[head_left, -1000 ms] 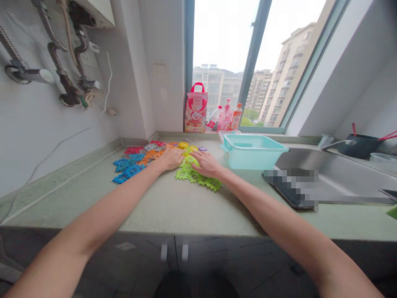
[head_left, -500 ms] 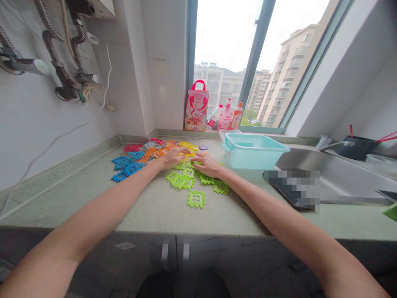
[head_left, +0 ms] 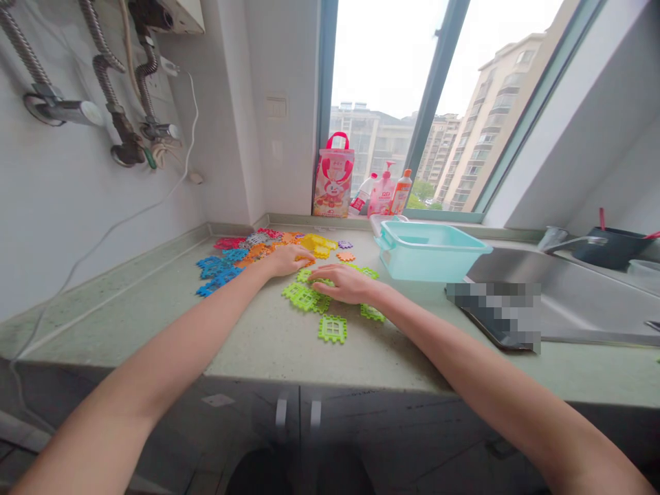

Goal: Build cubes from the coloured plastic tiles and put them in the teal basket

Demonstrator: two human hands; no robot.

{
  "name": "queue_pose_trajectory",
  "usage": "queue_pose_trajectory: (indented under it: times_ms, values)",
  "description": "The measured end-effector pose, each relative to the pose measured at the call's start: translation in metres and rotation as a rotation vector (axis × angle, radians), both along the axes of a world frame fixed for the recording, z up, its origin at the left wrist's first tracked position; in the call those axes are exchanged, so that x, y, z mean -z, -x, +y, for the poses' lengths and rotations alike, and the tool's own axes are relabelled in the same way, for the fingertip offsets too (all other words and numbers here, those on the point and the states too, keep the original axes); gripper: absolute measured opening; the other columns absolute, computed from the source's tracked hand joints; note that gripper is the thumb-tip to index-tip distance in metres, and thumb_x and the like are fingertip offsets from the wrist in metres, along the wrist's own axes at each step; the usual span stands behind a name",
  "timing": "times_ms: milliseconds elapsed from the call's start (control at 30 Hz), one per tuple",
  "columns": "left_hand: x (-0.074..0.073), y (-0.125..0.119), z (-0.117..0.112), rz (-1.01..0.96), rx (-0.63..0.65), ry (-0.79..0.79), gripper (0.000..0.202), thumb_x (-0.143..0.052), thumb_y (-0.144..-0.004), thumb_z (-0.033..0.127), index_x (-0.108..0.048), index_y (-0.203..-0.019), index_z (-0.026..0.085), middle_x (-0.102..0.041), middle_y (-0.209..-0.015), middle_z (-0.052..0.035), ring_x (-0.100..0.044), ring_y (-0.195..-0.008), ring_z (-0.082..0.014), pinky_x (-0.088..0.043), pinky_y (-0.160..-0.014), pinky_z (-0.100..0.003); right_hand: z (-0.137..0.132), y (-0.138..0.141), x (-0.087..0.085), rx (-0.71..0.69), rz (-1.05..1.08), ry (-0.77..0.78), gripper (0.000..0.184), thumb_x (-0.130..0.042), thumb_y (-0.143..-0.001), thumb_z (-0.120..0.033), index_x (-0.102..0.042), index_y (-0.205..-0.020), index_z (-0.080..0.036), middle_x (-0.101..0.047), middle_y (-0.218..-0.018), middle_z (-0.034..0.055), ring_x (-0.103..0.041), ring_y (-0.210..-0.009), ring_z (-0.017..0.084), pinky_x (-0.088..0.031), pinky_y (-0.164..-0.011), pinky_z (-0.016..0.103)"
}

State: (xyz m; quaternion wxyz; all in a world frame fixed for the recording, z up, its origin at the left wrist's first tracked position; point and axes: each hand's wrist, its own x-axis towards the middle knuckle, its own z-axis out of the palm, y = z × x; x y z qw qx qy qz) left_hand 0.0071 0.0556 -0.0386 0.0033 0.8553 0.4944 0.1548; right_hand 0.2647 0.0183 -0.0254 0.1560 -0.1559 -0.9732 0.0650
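Note:
My left hand (head_left: 285,261) reaches over the pile's middle, fingers stretched apart beside an orange plastic building piece (head_left: 307,261). A firm hold on it does not show. My right hand (head_left: 344,282) lies palm down on the light-green building pieces (head_left: 305,297), its fingers spread and partly hiding them. One green square piece (head_left: 333,328) lies nearer the front edge. Yellow pieces (head_left: 320,245) sit just beyond both hands. Blue pieces (head_left: 219,271) and red pieces (head_left: 230,243) are left of my left hand, with orange ones between.
A teal plastic basin (head_left: 433,261) stands right of the pieces, beside the steel sink (head_left: 562,295). A dark flat object (head_left: 479,320), partly blurred, lies before the sink. A pink bag (head_left: 334,182) and several bottles line the windowsill. The countertop (head_left: 247,344) runs beneath.
My right hand has drawn nearer and down over the green pieces. My left hand has moved slightly back from the yellow pieces. The view has shifted a little to the left.

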Motion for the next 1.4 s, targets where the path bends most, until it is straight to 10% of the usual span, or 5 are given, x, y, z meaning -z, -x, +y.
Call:
queue_pose_trajectory:
  times_ms: [300,500,700,1033,1400]
  values:
    - [-0.012,0.005,-0.012,0.187,-0.16,-0.225,0.035,-0.053,-0.099,0.03,-0.077,-0.124,0.025,-0.064,-0.147,-0.0082,-0.055,-0.136,-0.0264,-0.037,-0.12,-0.043,0.04,-0.046,-0.005,0.392,0.075,-0.088,0.041,-0.048,-0.102,-0.017,-0.07,-0.136,-0.018,-0.072,-0.136,0.0102,-0.066,-0.127,0.025,-0.046,-0.113,0.037]
    - [-0.034,-0.007,-0.033,0.022,0.061,-0.01,0.031,-0.06,-0.094,0.033,-0.081,-0.115,0.026,-0.079,-0.114,-0.0049,-0.071,-0.099,-0.0197,-0.052,-0.093,-0.029,0.06,-0.056,0.008,0.534,-0.067,-0.019,0.056,-0.053,-0.092,-0.007,-0.066,-0.144,-0.022,-0.073,-0.135,0.0089,-0.07,-0.122,0.025,-0.052,-0.104,0.034]
    - [-0.048,-0.018,-0.051,0.081,0.039,0.268,0.035,-0.07,-0.083,0.042,-0.084,-0.112,0.027,-0.081,-0.094,-0.0025,-0.07,-0.08,-0.0183,-0.051,-0.073,-0.025,0.054,-0.052,0.003,0.39,-0.018,-0.003,0.032,-0.063,-0.087,-0.014,-0.083,-0.11,-0.024,-0.081,-0.116,0.0057,-0.075,-0.108,0.025,-0.054,-0.102,0.035]
    - [-0.071,-0.015,-0.072,0.152,-0.019,0.623,0.067,-0.091,-0.05,0.056,-0.073,-0.107,0.026,-0.071,-0.104,-0.0006,-0.066,-0.084,-0.0205,-0.046,-0.063,-0.024,0.032,-0.075,-0.01,0.211,0.061,0.168,0.062,-0.063,-0.077,-0.007,-0.072,-0.134,-0.028,-0.071,-0.14,0.0005,-0.065,-0.131,0.025,-0.045,-0.118,0.04]
    - [-0.071,-0.018,-0.079,0.239,-0.05,0.635,0.07,-0.092,-0.05,0.046,-0.073,-0.115,0.029,-0.071,-0.096,0.0012,-0.065,-0.079,-0.0201,-0.042,-0.058,-0.024,0.037,-0.077,-0.009,0.191,0.04,0.254,0.042,-0.075,-0.079,-0.016,-0.08,-0.12,-0.026,-0.078,-0.124,0.0026,-0.073,-0.115,0.024,-0.052,-0.108,0.036]
